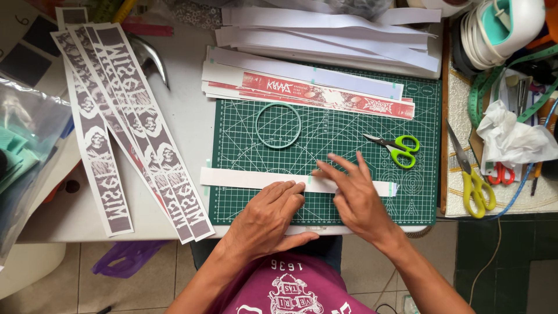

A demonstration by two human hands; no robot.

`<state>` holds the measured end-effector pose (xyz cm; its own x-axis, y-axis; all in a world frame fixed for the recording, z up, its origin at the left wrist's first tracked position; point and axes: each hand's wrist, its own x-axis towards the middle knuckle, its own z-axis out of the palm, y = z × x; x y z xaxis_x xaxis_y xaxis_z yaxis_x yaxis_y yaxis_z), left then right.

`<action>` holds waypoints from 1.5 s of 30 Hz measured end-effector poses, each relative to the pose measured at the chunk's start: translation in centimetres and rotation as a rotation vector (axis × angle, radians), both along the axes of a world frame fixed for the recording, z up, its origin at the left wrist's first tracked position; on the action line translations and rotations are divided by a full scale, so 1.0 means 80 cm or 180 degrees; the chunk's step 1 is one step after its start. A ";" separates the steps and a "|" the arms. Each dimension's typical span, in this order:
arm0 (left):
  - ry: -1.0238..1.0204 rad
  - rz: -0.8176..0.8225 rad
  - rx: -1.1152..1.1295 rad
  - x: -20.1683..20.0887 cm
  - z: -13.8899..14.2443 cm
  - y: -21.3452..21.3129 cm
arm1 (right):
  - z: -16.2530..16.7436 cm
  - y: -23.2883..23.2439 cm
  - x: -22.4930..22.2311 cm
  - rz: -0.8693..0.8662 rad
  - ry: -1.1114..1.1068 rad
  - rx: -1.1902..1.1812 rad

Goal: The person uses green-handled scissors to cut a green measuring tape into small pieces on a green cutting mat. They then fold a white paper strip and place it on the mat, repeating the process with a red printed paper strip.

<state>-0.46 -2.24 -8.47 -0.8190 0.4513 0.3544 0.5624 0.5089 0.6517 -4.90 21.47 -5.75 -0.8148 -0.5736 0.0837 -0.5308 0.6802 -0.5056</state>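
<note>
- a long white paper strip (pixel 256 178) lies flat across the green cutting mat (pixel 360 131), its long axis running left to right, its left end hanging past the mat's left edge onto the white counter (pixel 189 125).
- the left hand (pixel 268 218) lies palm down just below the strip near its middle, fingertips touching its lower edge; its grip is flat and spread, pressing rather than closed around anything.
- the right hand (pixel 356 195) lies over the strip to the right of the left hand, fingers fanned and pointing up-left, forefinger tip on a small pale green tape mark at the strip; its grip is also flat, holding nothing.
- the two hands sit just beside each other; the right hand is nearer the strip's right end, the left nearer its long free left part.
- a pale green ring (pixel 278 125) lies on the mat above the hands, apart from the strip.
- green-handled scissors (pixel 398 148) lie on the mat up-right of the right hand, near but not touching.
- a stack of red printed strips (pixel 325 93) lies along the mat's top edge, with more white strips (pixel 325 32) piled behind.
- grey printed strips (pixel 125 128) fan out on the counter, well to the left.
- yellow-handled scissors (pixel 474 183) lie off the mat to the right.
- at the left edge, a clear plastic bag (pixel 23 151) holds teal pieces; what they are cannot be told.
</note>
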 end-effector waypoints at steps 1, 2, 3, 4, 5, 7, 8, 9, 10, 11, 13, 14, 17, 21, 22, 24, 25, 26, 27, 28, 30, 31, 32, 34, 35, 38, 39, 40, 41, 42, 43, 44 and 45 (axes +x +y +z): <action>0.0005 -0.0006 -0.0015 0.000 0.001 -0.001 | 0.001 0.001 -0.001 -0.0080 -0.0046 -0.0112; 0.0009 -0.0006 -0.0025 0.000 0.001 0.000 | 0.003 0.003 0.000 0.0001 0.0098 -0.0012; 0.0014 -0.0003 -0.0032 0.000 0.001 0.000 | 0.005 0.004 0.004 0.0085 0.0241 0.0091; 0.0014 0.0002 -0.0023 0.000 0.001 0.000 | 0.006 0.005 0.009 0.0168 0.0378 0.0198; 0.0018 0.0007 -0.0014 0.000 0.001 0.000 | 0.006 0.005 0.015 0.0197 0.0395 0.0226; 0.0006 0.0021 0.0009 -0.001 0.001 0.001 | 0.005 0.003 0.025 0.0250 0.0421 0.0279; -0.0009 0.0027 0.0023 0.000 0.001 0.000 | 0.003 0.002 0.026 0.0251 0.0438 0.0305; -0.0024 0.0034 0.0034 0.000 0.001 0.000 | 0.001 0.000 0.027 0.0251 0.0453 0.0329; -0.0027 0.0028 0.0025 0.000 0.001 0.001 | 0.000 -0.001 0.028 0.0248 0.0471 0.0353; -0.0022 0.0026 0.0010 -0.001 0.001 0.001 | -0.001 -0.003 0.027 0.0223 0.0466 0.0347; -0.0024 0.0023 -0.0015 -0.001 0.002 0.001 | -0.002 -0.008 0.026 0.0179 0.0444 0.0331; -0.0024 0.0025 -0.0024 -0.001 0.002 0.002 | -0.002 -0.010 0.024 0.0148 0.0400 0.0301; -0.0032 0.0033 -0.0029 -0.001 0.003 0.002 | 0.000 -0.014 0.018 0.0054 0.0278 0.0268; -0.0060 0.0020 -0.0030 0.000 0.002 0.000 | 0.004 -0.019 0.013 -0.0034 0.0177 0.0288; -0.0047 0.0020 -0.0031 -0.001 0.002 0.000 | 0.005 -0.020 0.011 -0.0038 0.0158 0.0278; -0.0037 0.0019 -0.0031 -0.001 0.002 0.000 | 0.006 -0.021 0.009 -0.0064 0.0088 0.0305; -0.0028 0.0023 -0.0036 -0.001 0.001 0.000 | 0.006 -0.022 0.008 -0.0079 0.0060 0.0321; -0.0021 0.0026 -0.0037 -0.001 0.001 0.000 | 0.007 -0.022 0.007 -0.0087 0.0058 0.0308; -0.0014 0.0027 -0.0037 -0.001 0.001 0.001 | 0.007 -0.023 0.007 -0.0096 0.0057 0.0297; -0.0003 0.0023 -0.0027 -0.001 0.000 0.001 | 0.007 -0.023 0.006 -0.0103 0.0058 0.0283; 0.0014 0.0023 -0.0015 -0.001 -0.001 0.001 | 0.006 -0.024 0.004 -0.0111 0.0065 0.0314; 0.0011 0.0023 -0.0019 -0.001 -0.001 0.001 | 0.006 -0.024 0.004 -0.0115 0.0065 0.0329; 0.0009 0.0023 -0.0021 -0.001 -0.002 0.001 | 0.005 -0.025 0.003 -0.0123 0.0074 0.0312; 0.0005 0.0023 -0.0010 0.000 -0.002 0.001 | 0.006 -0.025 0.003 -0.0139 0.0089 0.0284; 0.0010 0.0025 -0.0004 0.000 -0.002 0.001 | 0.006 -0.025 0.002 -0.0145 0.0083 0.0281; 0.0018 0.0025 -0.0003 0.000 -0.003 0.001 | 0.009 -0.027 -0.001 -0.0148 0.0064 0.0282; 0.0021 0.0023 -0.0003 0.000 -0.003 0.001 | 0.010 -0.027 -0.003 -0.0136 0.0058 0.0290; 0.0017 0.0020 0.0001 0.000 -0.003 0.001 | 0.012 -0.027 -0.004 -0.0123 0.0049 0.0298; 0.0016 0.0018 0.0004 0.000 -0.003 0.001 | 0.013 -0.028 -0.005 -0.0124 0.0041 0.0328; 0.0015 0.0019 0.0004 0.000 -0.004 0.001 | 0.013 -0.029 -0.007 -0.0124 0.0033 0.0355; 0.0008 0.0018 0.0022 0.000 -0.004 0.001 | 0.014 -0.030 -0.008 -0.0124 0.0021 0.0384; 0.0008 0.0019 0.0038 0.000 -0.004 0.001 | 0.014 -0.032 -0.010 -0.0117 0.0021 0.0405; 0.0005 0.0018 0.0053 0.000 -0.004 0.001 | 0.013 -0.033 -0.012 -0.0112 0.0020 0.0427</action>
<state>-0.44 -2.20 -8.81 -0.8209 0.4406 0.3633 0.5607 0.5011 0.6592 -5.87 18.81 -4.68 -0.8343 -0.5512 0.0133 -0.5083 0.7596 -0.4058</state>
